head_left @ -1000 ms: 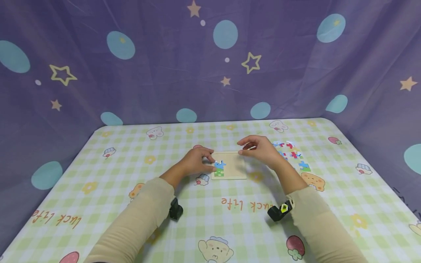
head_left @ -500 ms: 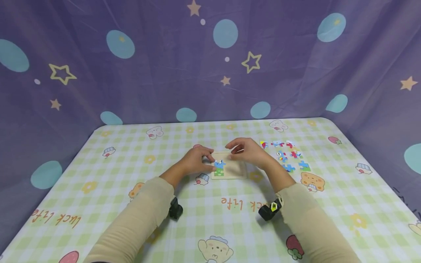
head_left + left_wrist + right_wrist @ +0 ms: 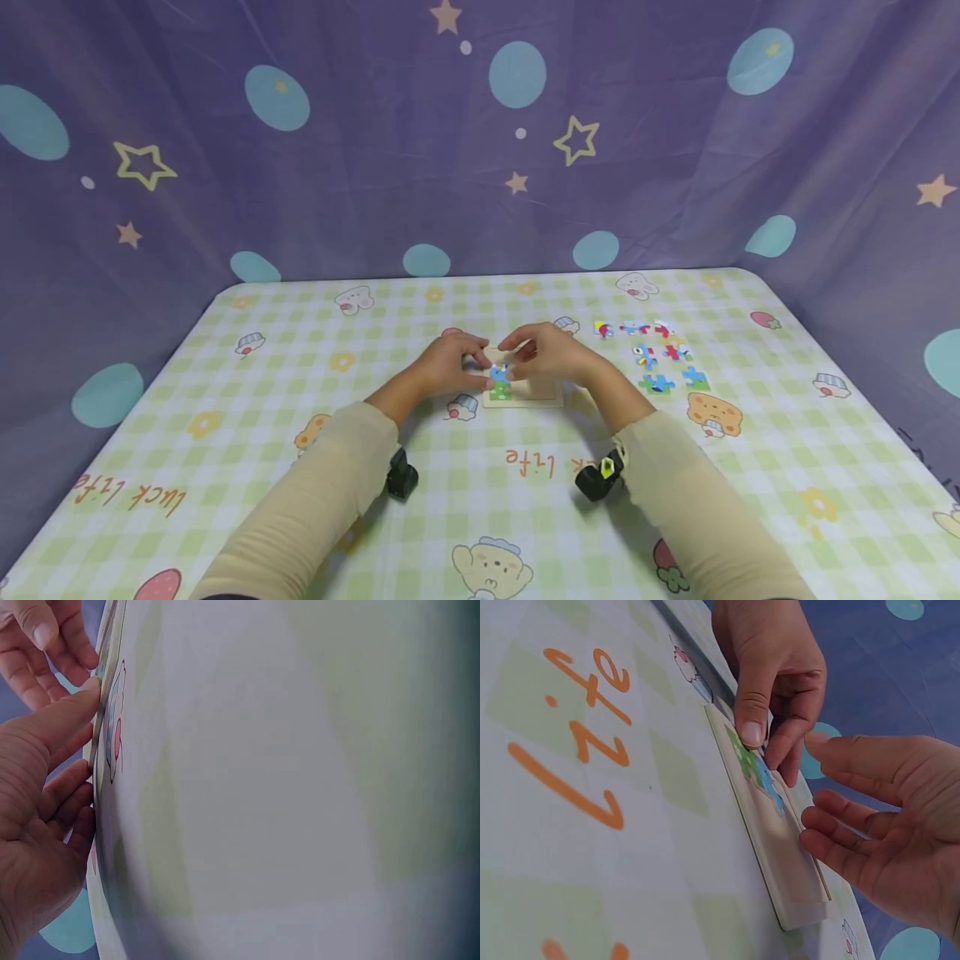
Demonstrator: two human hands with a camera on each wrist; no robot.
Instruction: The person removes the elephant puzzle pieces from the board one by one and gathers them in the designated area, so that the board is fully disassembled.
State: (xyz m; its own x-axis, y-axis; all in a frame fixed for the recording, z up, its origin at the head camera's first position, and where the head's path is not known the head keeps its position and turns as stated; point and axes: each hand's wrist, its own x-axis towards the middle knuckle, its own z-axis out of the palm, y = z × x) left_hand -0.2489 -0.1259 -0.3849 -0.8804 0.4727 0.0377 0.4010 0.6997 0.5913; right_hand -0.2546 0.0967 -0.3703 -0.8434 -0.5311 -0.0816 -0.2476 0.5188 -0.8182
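A shallow wooden puzzle tray (image 3: 536, 403) lies on the table, with joined blue and green puzzle pieces (image 3: 500, 390) along its left side. My left hand (image 3: 444, 367) holds the tray at its left edge; in the right wrist view its thumb (image 3: 751, 724) presses at the green end of the pieces. My right hand (image 3: 551, 354) hovers over the tray, thumb and fingers apart and curved near the pieces' blue end. Nothing shows between those fingers in the right wrist view (image 3: 892, 810). The right hand hides part of the tray's far side from the head view.
Several loose puzzle pieces (image 3: 657, 383) lie on the table right of the tray, some red, blue and yellow. A checked cloth (image 3: 420, 525) with printed figures covers the table. Behind it hangs a purple curtain (image 3: 360, 167). A small black camera (image 3: 597, 479) sits on each wrist.
My right hand has moved left, from the tray's right corner to above the puzzle pieces inside it, uncovering loose pieces at the right. The left hand has stayed at the tray's edge.
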